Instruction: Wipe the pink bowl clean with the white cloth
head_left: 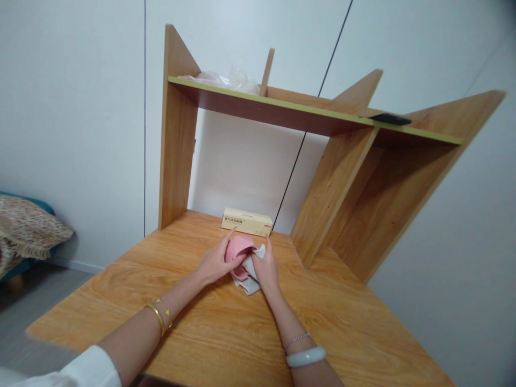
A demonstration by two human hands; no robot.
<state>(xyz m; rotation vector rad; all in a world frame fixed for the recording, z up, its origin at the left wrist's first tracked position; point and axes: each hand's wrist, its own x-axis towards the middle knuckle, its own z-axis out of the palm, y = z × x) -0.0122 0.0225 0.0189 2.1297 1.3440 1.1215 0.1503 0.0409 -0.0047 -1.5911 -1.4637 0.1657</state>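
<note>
A pink bowl-like piece [238, 246], hollow and tilted on its side, is between my hands over the middle of the desk. My left hand [220, 259] grips its left side, with the thumb over the rim. In my right hand [266, 267] is a light grey cloth [250, 269], bunched against the pink piece's opening and hanging down toward the desk top. The right fingertips are partly hidden by the cloth. Just behind both hands stands a long cream cardboard box [246, 221] with dark printing and a small red label.
The wooden desk [193, 333] carries a hutch with a shelf [282, 111] above the box. Clear plastic wrap [229, 80] and a flat black object [390, 119] lie on that shelf. A patterned cushion [30, 228] rests on a blue seat at left.
</note>
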